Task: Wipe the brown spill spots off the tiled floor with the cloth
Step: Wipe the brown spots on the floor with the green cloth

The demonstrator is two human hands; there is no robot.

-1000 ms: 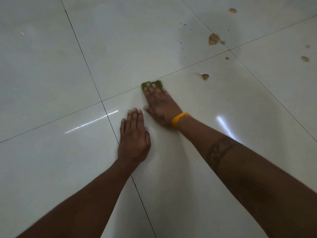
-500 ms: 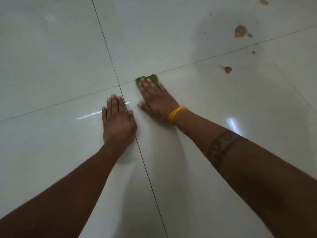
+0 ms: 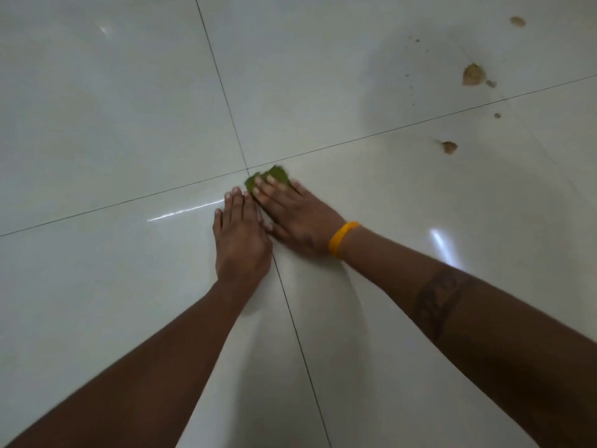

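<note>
My right hand (image 3: pixel 298 218), with a yellow wristband, presses a small green cloth (image 3: pixel 274 176) flat on the white tiled floor (image 3: pixel 113 108), just right of where the tile joints cross. Only the cloth's front edge shows past my fingertips. My left hand (image 3: pixel 240 237) lies flat on the floor beside it, fingers together, its edge touching my right hand. Brown spill spots sit far to the upper right: a large spot (image 3: pixel 472 75), a smaller spot (image 3: pixel 449 146), a spot near the top (image 3: pixel 518 21), and tiny specks around them.
Glossy tiles with dark grout lines stretch in all directions. Light glints on the floor at the left of my hands and beside my right forearm. A dark shadow patch covers the tile at the upper right.
My right hand has slid the cloth left toward the grout crossing. My left hand now touches my right hand. The view has shifted, so the spots sit farther right.
</note>
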